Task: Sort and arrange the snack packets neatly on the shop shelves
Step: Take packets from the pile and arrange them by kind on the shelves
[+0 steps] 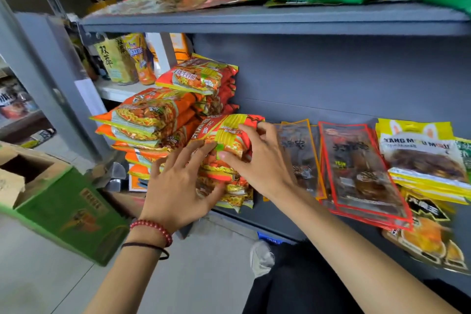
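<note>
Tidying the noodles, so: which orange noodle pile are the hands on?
The front pile, beside the clear red-edged packets: left hand and right hand both touch it. The taller stacks to its left are untouched.

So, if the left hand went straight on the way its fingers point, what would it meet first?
The front pile of orange noodle packets; the left hand seems to touch it with its fingertips. Behind that is the grey shelf back panel, though depth is unclear.
</note>
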